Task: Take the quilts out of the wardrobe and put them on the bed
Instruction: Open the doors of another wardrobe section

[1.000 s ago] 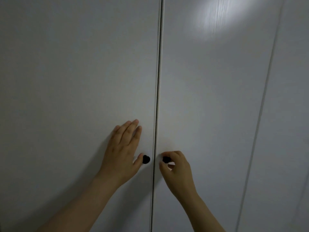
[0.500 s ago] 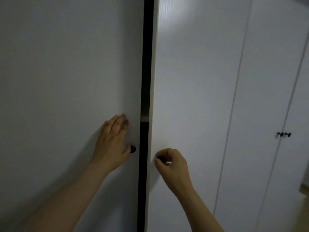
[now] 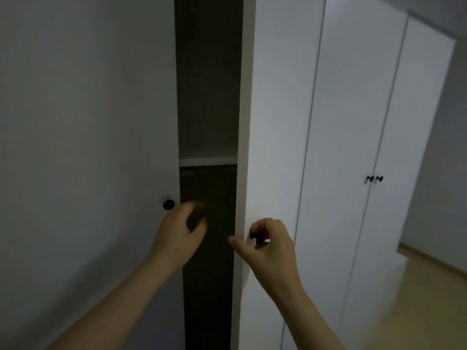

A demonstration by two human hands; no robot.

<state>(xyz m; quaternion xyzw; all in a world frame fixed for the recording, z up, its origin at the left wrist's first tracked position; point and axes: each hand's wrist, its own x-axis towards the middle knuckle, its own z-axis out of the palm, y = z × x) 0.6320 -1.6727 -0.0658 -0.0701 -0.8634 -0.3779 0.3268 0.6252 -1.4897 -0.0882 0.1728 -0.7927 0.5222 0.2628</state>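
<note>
Quilts are nowhere to be seen in the head view. The wardrobe [image 3: 353, 122] is only cracked open: a dark strip runs down the middle of the frame with one pale shelf [image 3: 208, 161] crossing it, and whatever's inside is too dark to make out. No bed in shot either.

Right hand [image 3: 270, 245] pinches the right knob [image 3: 253, 236], lower centre, fingers curled around it, with the right door [image 3: 278, 97] swung partly out. Left hand [image 3: 179, 233] holds nothing. Its fingers are loosely curved and a bit blurred, in front of the gap just right of the left knob [image 3: 168, 204] without touching it.

What I'd worry about:
- That knob is tiny, so a fingertip pinch could slip off mid-pull and let the door swing back.
- Left hand sits right by the door edge, so fingers could get caught if either door moves inward.
- Reaching into that gap blind, a quilt stacked above the shelf could slide out on top of you once the doors go wide.
</note>
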